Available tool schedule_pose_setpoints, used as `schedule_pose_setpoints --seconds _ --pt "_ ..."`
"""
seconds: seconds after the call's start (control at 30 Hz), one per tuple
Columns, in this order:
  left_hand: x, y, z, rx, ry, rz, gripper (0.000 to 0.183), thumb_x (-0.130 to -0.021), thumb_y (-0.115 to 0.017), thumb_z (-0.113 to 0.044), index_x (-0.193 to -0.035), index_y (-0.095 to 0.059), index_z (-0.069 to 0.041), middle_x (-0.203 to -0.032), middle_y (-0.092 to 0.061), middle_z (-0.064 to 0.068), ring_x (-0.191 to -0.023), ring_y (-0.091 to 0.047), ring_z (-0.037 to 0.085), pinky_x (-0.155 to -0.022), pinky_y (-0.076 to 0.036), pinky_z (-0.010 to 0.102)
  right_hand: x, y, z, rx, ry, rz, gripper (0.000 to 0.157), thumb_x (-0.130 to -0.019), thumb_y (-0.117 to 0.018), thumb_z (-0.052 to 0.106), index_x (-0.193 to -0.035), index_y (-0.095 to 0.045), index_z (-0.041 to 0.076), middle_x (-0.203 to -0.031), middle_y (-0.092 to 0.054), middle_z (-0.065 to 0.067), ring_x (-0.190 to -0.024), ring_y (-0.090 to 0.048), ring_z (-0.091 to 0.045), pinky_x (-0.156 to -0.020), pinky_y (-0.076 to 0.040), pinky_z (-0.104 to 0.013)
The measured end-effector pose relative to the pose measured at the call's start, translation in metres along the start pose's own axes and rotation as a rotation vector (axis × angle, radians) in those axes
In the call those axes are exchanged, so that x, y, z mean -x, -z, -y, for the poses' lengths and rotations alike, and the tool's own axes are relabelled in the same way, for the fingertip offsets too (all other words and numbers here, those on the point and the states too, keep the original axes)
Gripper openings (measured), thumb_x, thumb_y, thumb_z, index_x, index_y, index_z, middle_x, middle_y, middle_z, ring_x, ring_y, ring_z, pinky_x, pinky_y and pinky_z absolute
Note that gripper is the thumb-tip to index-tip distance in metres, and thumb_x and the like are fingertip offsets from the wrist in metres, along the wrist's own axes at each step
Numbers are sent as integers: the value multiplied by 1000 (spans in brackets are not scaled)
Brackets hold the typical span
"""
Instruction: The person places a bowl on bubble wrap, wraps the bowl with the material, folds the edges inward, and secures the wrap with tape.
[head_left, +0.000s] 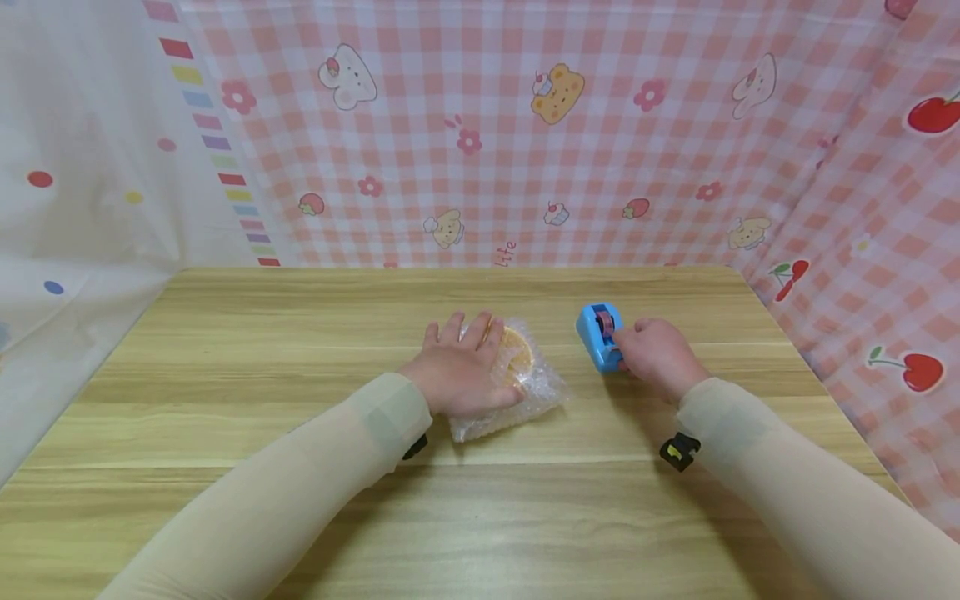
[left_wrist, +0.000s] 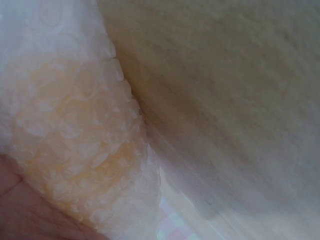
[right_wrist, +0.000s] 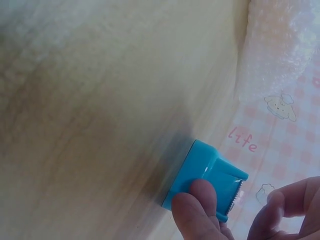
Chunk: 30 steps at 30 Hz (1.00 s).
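Note:
A bubble-wrapped packet (head_left: 542, 385) lies on the wooden table, with a round orange-slice-like item (head_left: 517, 348) showing through the clear wrap. My left hand (head_left: 461, 371) rests on the packet, its fingers spread and straight. In the left wrist view the bubble wrap (left_wrist: 75, 125) fills the left side beside my palm. To the right, a blue tape dispenser (head_left: 597, 337) carries a pinkish roll. At its front end, my right hand (head_left: 658, 354) holds it with curled fingers. Two fingertips touch the dispenser's body (right_wrist: 225, 177) near the toothed cutter; whether any tape is pinched cannot be seen.
The wood-grain table (head_left: 480, 517) runs back to a pink checked curtain (head_left: 420, 125) with cartoon prints. A white dotted curtain (head_left: 82, 167) hangs at the left, and more checked cloth (head_left: 892, 275) at the right.

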<state>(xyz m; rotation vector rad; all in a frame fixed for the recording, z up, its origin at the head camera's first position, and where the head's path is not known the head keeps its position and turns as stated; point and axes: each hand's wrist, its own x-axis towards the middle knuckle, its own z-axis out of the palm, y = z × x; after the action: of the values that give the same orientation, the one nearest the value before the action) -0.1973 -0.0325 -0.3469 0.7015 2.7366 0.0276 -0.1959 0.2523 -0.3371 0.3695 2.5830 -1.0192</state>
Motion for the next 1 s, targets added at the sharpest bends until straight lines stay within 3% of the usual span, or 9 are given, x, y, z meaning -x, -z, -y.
schedule_pose_setpoints --seconds 0.27,0.43,0.5,0.77,1.0 --pt "0 0 0 3 0 4 111 -94 -37 -84 -170 4 -15 -179 5 7 -164 3 44 -129 -5 69 5 0 0 -13 31 2 58 -110 -39 32 -153 -42 -7 -134 -57 -24 -115 -58 -32 -109 -51 -50" --pt "0 -1 0 3 -1 -2 111 -94 -38 -84 -170 4 -15 -180 5 7 -164 2 43 -128 -5 69 6 0 -1 -19 54 -16 46 -108 -42 28 -134 -55 -7 -124 -61 -22 -109 -59 -30 -94 -54 -41" --pt "0 -1 0 1 0 -6 111 -94 -38 -84 -170 3 -15 -180 4 7 -164 2 43 -128 -5 69 5 -1 -2 -13 53 -18 46 -107 -43 28 -134 -57 -6 -124 -62 -22 -109 -58 -30 -92 -53 -39" --pt "-1 0 0 7 1 -4 112 -93 -38 -84 -170 4 -15 -180 5 7 -164 3 43 -128 -4 69 4 -2 -5 -8 41 -7 60 -106 -43 29 -153 -44 -7 -137 -60 -25 -118 -57 -33 -112 -49 -52" --pt "-1 0 0 11 5 3 112 -93 -38 -84 -170 4 -15 -180 6 7 -164 3 43 -129 -4 69 5 -2 -6 -13 38 8 66 -107 -42 30 -159 -34 -10 -146 -56 -28 -126 -55 -36 -117 -44 -57"
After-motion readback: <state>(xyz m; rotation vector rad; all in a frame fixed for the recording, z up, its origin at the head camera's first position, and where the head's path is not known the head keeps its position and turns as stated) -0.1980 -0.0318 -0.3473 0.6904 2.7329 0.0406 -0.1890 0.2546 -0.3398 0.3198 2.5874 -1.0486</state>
